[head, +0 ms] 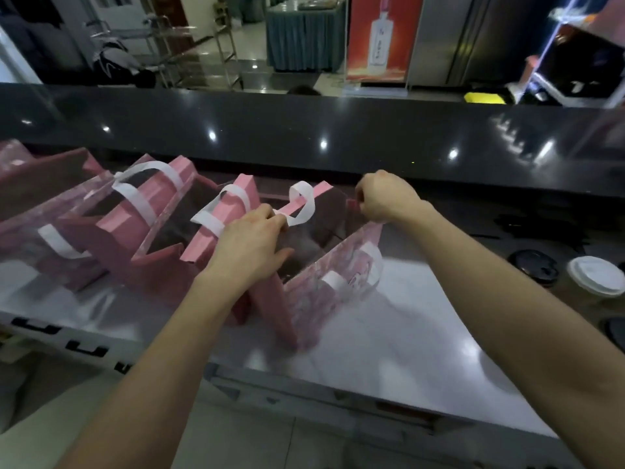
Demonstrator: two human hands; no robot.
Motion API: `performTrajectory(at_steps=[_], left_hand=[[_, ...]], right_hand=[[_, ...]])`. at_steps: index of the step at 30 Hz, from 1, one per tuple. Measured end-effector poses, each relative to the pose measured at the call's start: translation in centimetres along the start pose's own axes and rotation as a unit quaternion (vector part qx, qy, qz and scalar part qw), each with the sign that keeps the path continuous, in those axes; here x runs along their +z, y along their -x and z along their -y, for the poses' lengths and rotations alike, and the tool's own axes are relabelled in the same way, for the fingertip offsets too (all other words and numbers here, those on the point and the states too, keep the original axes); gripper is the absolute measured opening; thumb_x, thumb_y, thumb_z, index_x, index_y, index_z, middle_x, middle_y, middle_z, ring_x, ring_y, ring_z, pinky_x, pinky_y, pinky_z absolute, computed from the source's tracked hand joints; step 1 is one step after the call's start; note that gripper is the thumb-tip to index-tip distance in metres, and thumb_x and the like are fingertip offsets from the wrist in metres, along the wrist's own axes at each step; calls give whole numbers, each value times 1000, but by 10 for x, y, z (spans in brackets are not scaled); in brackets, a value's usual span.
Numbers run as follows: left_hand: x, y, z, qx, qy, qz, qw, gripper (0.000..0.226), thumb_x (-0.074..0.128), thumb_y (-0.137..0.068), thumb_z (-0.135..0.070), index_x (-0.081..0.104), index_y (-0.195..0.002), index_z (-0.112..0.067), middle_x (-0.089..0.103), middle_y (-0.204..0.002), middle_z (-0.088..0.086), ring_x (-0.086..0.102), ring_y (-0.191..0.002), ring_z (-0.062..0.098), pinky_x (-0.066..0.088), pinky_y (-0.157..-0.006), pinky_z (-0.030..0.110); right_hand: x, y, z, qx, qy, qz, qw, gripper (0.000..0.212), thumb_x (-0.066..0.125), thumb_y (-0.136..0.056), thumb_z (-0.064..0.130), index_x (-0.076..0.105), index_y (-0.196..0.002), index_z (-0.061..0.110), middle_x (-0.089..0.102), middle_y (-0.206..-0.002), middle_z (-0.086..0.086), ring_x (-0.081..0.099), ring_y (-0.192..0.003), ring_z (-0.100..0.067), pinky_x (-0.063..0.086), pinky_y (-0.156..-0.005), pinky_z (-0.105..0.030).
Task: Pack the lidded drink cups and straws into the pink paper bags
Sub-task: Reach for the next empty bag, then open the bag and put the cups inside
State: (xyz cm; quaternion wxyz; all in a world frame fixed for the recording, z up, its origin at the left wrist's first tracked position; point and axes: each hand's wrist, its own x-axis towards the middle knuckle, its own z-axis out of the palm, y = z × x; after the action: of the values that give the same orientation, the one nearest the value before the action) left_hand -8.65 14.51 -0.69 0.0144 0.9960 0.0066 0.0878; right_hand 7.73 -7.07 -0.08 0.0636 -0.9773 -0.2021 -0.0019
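A person spreads the mouth of a pink paper bag (324, 282) on the counter (406, 350): the left hand (250, 238) grips one rim by its white handle (301, 204), the right hand (385, 198) apparently pinches the far corner, though blur hides the fingertips. Lidded cups (595, 275) stand well right of the right forearm. Judged the bag-opening step; next, free a hand to fetch a cup.
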Motion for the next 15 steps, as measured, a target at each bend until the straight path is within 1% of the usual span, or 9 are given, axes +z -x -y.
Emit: performTrajectory(at_steps=[3,5,7,8,9,11,12,14,15], left_hand=[[15,-24,-23,54,14,16,998,48,77,-91,-54,68,-128,-25,58,-131,-1,60,-122,27,55,-97,49],[26,-43,-44,91,36,20,995,48,80,-89,-55,70,-126,-27,58,-132,-2,60,-122,26,57,-100,50],[36,-62,-68,134,57,17,989,48,83,-85,-56,71,-124,-30,59,-136,-5,61,-122,27,58,-103,48],[41,-71,-80,156,66,16,985,49,85,-84,-57,71,-124,-32,58,-140,-6,61,-125,27,57,-106,47],[45,-80,-92,178,73,18,981,49,86,-83,-57,71,-124,-34,57,-145,-8,60,-130,26,54,-109,47],[51,-94,-111,214,78,29,973,51,87,-83,-58,71,-126,-37,53,-155,-9,55,-140,25,49,-114,48],[53,-100,-119,228,78,37,970,52,87,-83,-59,71,-127,-37,52,-159,-9,52,-145,25,47,-117,48],[52,-109,-132,245,75,50,965,52,87,-83,-58,71,-128,-37,49,-164,-7,46,-151,24,42,-122,49],[51,-112,-136,247,72,55,965,52,87,-84,-57,71,-129,-37,48,-165,-7,44,-153,24,41,-123,49]], right_hand=[[-1,49,-56,89,-19,-16,996,14,68,-95,23,78,-85,20,70,-78,-4,66,-67,-24,55,-61,-35],[-5,79,-91,149,-36,-22,988,15,65,-95,19,79,-88,18,71,-77,-4,68,-68,-24,60,-64,-37],[-10,105,-121,196,-54,-36,978,16,65,-97,23,79,-90,17,74,-80,-4,70,-72,-25,64,-70,-44],[-11,116,-134,212,-58,-45,975,18,66,-98,27,79,-90,18,74,-81,-4,69,-72,-24,64,-69,-43],[-11,125,-146,221,-61,-52,972,21,66,-99,32,79,-88,19,74,-80,-2,68,-71,-21,61,-65,-39],[-9,141,-167,222,-70,-56,971,29,67,-100,44,78,-82,24,73,-73,5,64,-65,-12,47,-54,-28],[-8,146,-177,223,-85,-53,970,31,67,-100,49,77,-79,27,72,-71,8,63,-65,-9,44,-53,-27],[-6,153,-197,241,-132,-64,959,40,64,-101,52,76,-75,24,72,-71,5,66,-67,-14,50,-56,-33],[-7,155,-207,256,-148,-86,951,42,61,-102,49,75,-75,20,73,-72,1,68,-70,-20,56,-62,-38]])
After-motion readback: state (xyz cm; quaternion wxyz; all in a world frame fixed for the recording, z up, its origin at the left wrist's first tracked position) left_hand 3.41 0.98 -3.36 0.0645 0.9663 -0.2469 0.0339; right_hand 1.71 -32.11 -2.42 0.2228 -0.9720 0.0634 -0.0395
